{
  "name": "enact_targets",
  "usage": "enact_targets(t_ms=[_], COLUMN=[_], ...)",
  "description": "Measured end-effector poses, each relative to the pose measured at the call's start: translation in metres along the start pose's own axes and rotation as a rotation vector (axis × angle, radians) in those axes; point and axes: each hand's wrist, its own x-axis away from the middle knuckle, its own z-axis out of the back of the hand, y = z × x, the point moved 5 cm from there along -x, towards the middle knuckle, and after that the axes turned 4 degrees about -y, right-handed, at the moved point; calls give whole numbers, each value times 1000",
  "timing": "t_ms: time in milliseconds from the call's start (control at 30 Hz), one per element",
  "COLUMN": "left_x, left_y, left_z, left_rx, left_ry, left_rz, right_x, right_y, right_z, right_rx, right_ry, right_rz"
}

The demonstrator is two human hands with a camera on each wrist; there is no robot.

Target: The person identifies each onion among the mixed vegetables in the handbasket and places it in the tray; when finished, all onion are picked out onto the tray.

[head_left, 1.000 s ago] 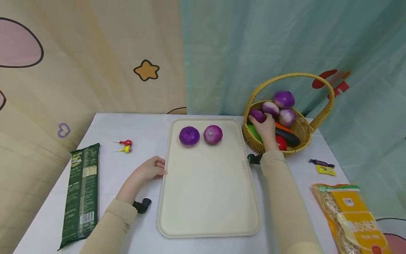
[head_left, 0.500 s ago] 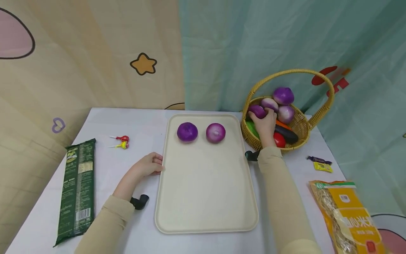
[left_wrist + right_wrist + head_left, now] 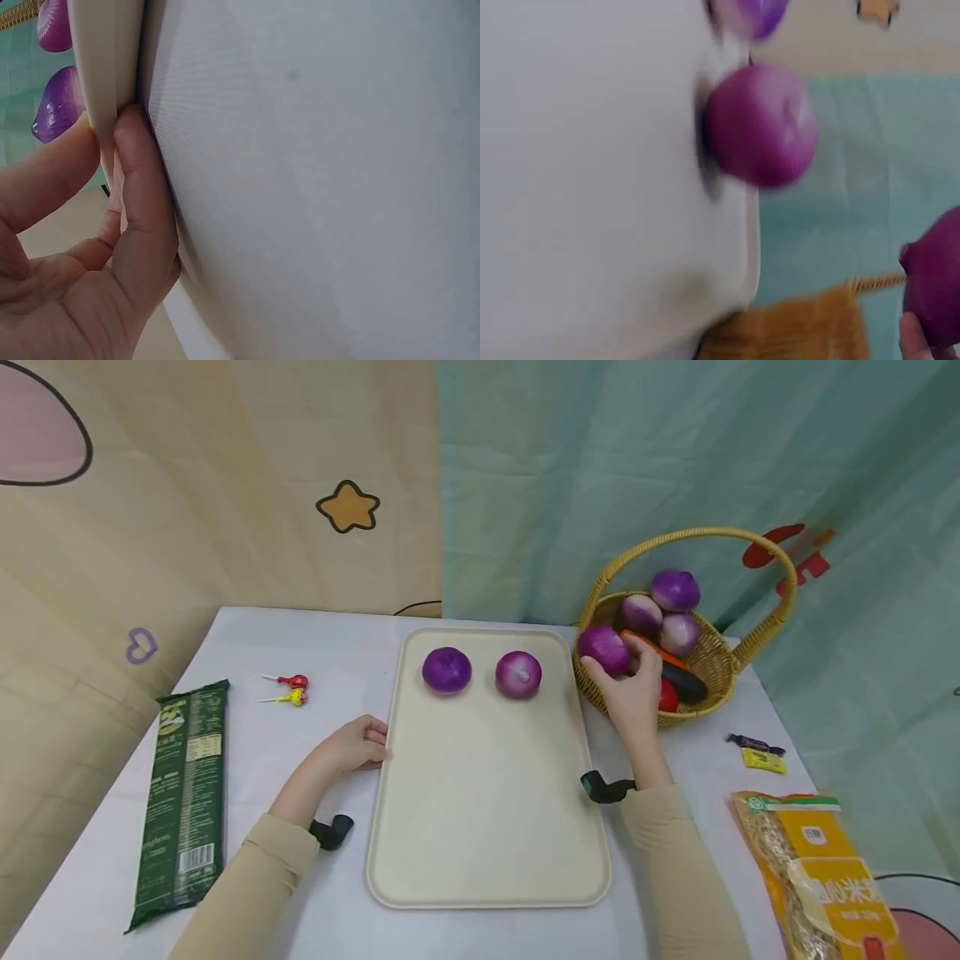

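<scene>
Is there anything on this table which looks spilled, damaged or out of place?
Nothing stands out as spilled, damaged or misplaced. Two purple vegetables sit apart on the tray, whose edge the left hand holds. The basket stands upright, and the right hand holds a purple onion near it.

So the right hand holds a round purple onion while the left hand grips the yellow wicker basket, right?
No, not the basket: the left hand grips the cream rectangular tray, as the left wrist view shows. The right hand does hold the onion.
</scene>
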Motion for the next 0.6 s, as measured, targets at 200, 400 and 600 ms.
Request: enact_targets(t_ms=[200,400,600], left_x=[1,-1,1], left_y=[1,1,0], left_z=[0,-1,0], left_rx=[-8,-9,-10], left_ry=[-3,5,10], left_rz=[-3,14,20], right_x=[45,73,82], right_y=[-23,-26,-19], right_z=[-53,-110,-145], right_rx=[-6,68,153], right_ry=[-301,-559,-667], right_rz=[54,113,131])
